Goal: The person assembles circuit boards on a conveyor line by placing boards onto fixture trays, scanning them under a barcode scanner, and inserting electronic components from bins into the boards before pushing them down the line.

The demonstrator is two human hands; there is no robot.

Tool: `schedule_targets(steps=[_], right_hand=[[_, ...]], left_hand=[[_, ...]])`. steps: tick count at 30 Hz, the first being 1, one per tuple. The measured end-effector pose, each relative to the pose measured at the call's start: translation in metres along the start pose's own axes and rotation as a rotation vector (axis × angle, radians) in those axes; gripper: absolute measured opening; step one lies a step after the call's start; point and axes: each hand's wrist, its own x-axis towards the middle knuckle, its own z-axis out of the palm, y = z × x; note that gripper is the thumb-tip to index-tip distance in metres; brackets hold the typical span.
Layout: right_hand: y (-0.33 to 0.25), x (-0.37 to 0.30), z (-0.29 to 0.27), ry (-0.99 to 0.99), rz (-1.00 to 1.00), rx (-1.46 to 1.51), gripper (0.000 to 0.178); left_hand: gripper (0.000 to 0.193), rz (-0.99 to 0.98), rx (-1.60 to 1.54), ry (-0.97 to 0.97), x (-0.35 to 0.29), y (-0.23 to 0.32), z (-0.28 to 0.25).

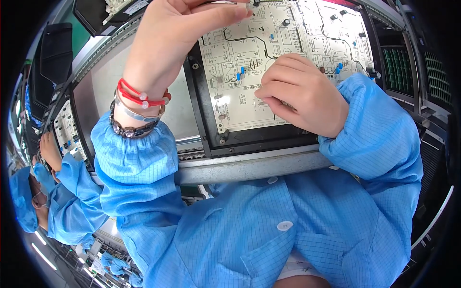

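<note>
Smooth grey rail (pixel 249 165) crosses mid-frame. Above it, right of centre, a flat white board (pixel 240 110) lies in a black holder (pixel 259 143), lower edge rising slightly rightward; cropping hides its long axis. Over it the right hand (pixel 305 93) curls, the left hand (pixel 168 29) bends; whether either's fingers are clamped, I cannot tell.

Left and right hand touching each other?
Apart. Head view: white circuit board shows plainly between the left hand and the right hand.
</note>
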Motion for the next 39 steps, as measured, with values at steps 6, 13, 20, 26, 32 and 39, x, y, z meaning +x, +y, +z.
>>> schedule_targets(steps=[6, 13, 20, 26, 32, 39], right_hand=[[-0.003, 0.0, 0.001, -0.008, -0.046, -0.121, 0.016], [-0.012, 0.001, -0.01, 0.134, -0.202, -0.265, 0.031], [0.01, 0.027, -0.088, 0.306, -0.161, -0.342, 0.022], [0.049, 0.038, -0.111, 0.396, -0.179, -0.458, 0.009], [0.044, 0.061, -0.122, 0.492, -0.207, -0.576, 0.009], [0.046, 0.071, -0.122, 0.591, -0.289, -0.473, 0.016]], left_hand=[[0.021, -0.006, 0.088, -0.093, 0.004, -0.014, -0.004], [0.022, 0.159, 0.305, -0.132, 0.014, -0.019, 0.022], [0.028, 0.431, 0.762, -0.139, 0.017, -0.031, 0.046], [0.027, 0.508, 0.912, -0.129, 0.013, -0.029, 0.05], [0.026, 0.514, 0.978, -0.172, 0.009, -0.025, 0.053], [0.021, 0.518, 1.056, -0.22, 0.008, -0.018, 0.057]])
